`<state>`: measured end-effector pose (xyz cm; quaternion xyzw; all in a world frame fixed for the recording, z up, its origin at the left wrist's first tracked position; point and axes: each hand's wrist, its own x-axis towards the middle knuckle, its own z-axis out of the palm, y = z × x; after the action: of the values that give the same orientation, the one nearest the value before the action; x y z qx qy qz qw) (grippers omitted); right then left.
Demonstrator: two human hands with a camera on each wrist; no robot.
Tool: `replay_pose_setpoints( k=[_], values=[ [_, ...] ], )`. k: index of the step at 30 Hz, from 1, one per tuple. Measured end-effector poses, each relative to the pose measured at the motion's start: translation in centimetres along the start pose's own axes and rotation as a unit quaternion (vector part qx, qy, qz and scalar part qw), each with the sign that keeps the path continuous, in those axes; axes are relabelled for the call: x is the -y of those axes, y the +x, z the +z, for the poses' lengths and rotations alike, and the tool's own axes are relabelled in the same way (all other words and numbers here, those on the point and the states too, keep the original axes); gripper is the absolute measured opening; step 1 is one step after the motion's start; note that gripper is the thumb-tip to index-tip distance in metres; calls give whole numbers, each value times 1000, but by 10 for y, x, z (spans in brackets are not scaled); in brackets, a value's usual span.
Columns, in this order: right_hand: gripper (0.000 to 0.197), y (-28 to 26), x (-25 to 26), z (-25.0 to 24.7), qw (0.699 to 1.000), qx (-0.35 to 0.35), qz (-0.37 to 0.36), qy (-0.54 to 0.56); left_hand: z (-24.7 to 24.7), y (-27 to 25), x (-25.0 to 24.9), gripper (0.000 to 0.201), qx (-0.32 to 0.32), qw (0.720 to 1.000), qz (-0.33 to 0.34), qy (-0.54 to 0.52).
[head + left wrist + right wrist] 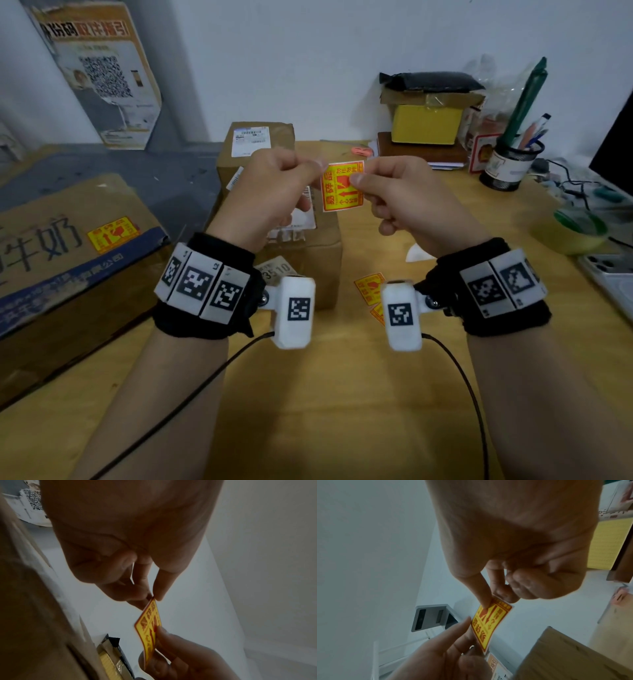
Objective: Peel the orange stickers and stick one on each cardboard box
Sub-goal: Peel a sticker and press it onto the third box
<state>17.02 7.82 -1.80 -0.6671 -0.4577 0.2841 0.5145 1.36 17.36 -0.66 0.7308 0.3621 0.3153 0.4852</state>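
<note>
An orange-and-yellow warning sticker (340,186) is held up in the air between both hands, above the brown cardboard box (305,250) at the table's middle. My left hand (317,169) pinches its upper left corner; the left wrist view shows thumb and forefinger closed on that corner of the sticker (149,626). My right hand (356,181) pinches the right edge, thumb on the printed face of the sticker (489,622). A second box (260,144) stands behind. A large flat box (68,267) at the left carries a sticker (111,233).
Loose stickers (368,287) and a white backing scrap (419,251) lie on the wooden table right of the middle box. Further right are a pen holder (510,164), a yellow box (428,120), a tape roll (575,233) and a phone (609,277).
</note>
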Motion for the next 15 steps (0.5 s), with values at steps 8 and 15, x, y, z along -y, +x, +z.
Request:
replay_pose_setpoints(
  k=[8, 15],
  values=[
    [24, 13, -3, 4, 999, -17, 3, -41, -6, 7, 5, 23, -3, 998, 37, 44],
    [26, 6, 1, 5, 998, -23, -18, -60, -8, 4, 3, 24, 18, 998, 42, 45]
  ],
)
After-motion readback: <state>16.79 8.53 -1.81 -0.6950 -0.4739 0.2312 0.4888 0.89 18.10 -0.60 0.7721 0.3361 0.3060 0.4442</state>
